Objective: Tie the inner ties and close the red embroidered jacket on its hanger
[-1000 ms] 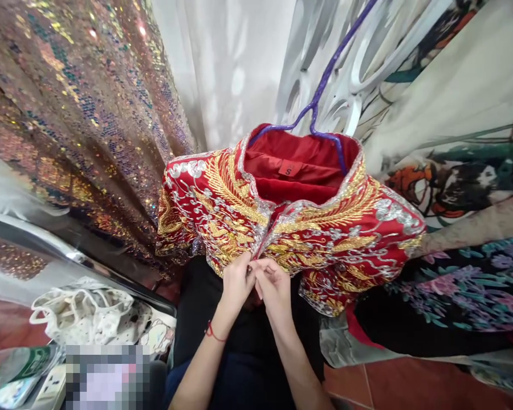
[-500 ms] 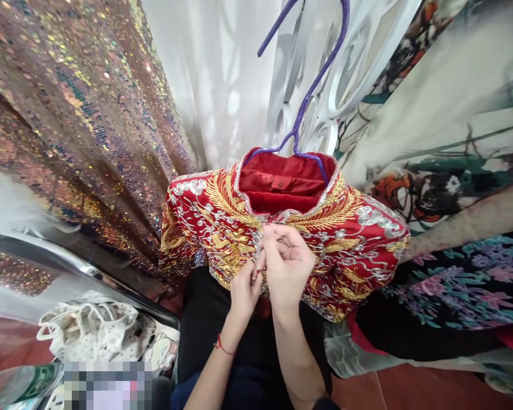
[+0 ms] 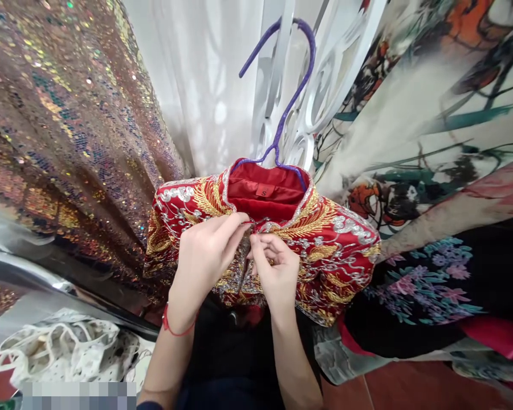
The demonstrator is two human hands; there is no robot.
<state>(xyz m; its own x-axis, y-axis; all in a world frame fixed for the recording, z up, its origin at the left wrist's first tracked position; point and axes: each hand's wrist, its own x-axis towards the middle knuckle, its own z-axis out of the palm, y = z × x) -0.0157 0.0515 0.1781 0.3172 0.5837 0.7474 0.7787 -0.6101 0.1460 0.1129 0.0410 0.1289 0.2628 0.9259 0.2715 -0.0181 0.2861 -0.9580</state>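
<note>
A red jacket (image 3: 329, 228) with gold and silver embroidery hangs on a purple hanger (image 3: 282, 119), its collar facing up. Inside the collar sits a small red label (image 3: 265, 191) marked S. My left hand (image 3: 209, 247), with a red string bracelet (image 3: 173, 327) at the wrist, pinches the jacket's front edge just below the collar. Close beside it, my right hand (image 3: 276, 267) has thumb and fingers closed on the opposite front edge. Whatever fastener may lie between the fingertips is hidden.
Behind the hanger stands a white scrollwork frame (image 3: 325, 97). A sequined fabric (image 3: 89, 114) hangs at left, a flower-embroidered black garment (image 3: 436, 285) at right. A white spotted cloth bag (image 3: 64, 347) lies at lower left.
My left hand has moved up from lower on the jacket front to the collar opening, beside my right hand. The camera view has shifted, so the jacket appears further left.
</note>
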